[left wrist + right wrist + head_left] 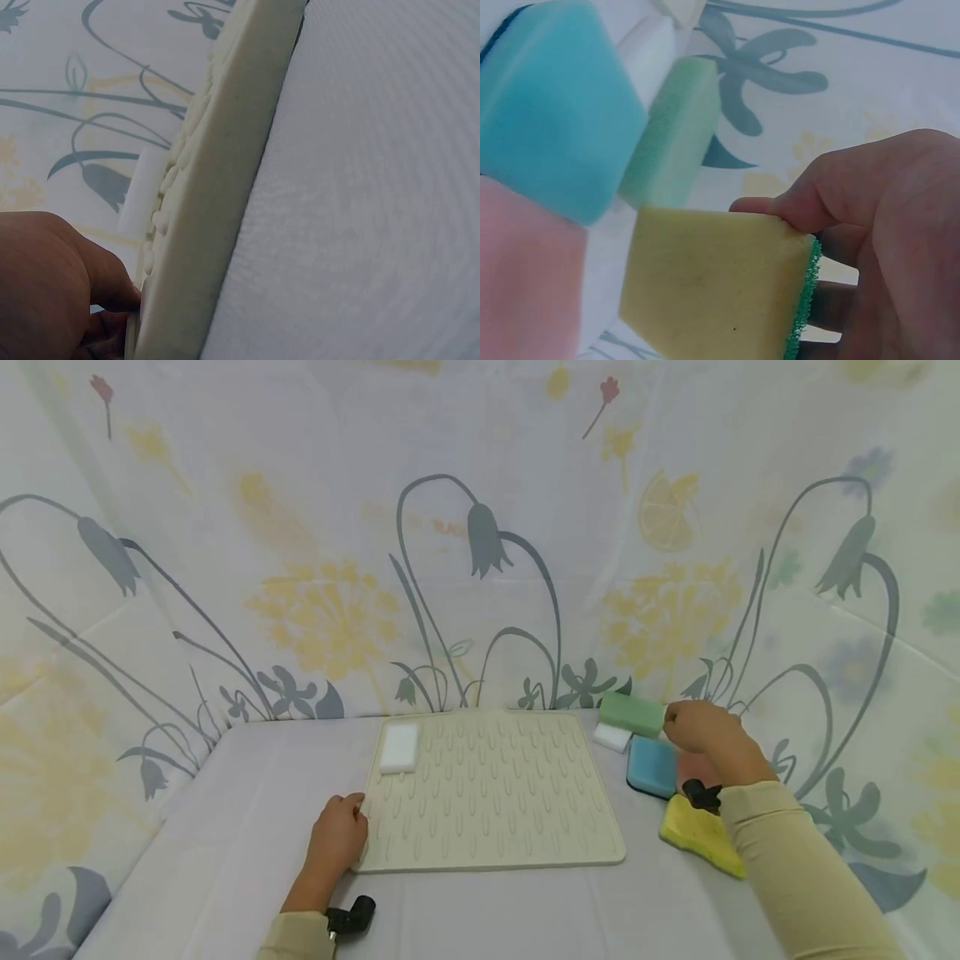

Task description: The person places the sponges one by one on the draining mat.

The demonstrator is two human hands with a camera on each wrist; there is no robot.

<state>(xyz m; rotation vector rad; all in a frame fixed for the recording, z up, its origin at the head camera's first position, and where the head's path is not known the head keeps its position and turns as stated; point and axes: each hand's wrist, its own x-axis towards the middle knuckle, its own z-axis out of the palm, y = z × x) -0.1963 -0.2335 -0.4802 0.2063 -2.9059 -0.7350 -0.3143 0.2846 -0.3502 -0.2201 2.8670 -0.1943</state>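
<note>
A cream ridged mat (495,852) lies flat, with a white sponge block (400,748) on its far left corner. My left hand (337,835) pinches the mat's left edge; the left wrist view shows the thumb against that edge. At the far right, my right hand (900,225) grips a yellow sponge with a green scouring side (712,277), thumb on its top edge and fingers along the scourer. In the head view this sponge is hidden by the right hand (705,727). Left of that hand lies a green sponge (630,713).
Near the right forearm are a blue sponge (651,766), a pinkish sponge (693,768) partly under the wrist, and a wavy yellow sponge (693,833). A small white block (612,737) sits beside the green sponge. A patterned cloth (480,610) rises behind the table.
</note>
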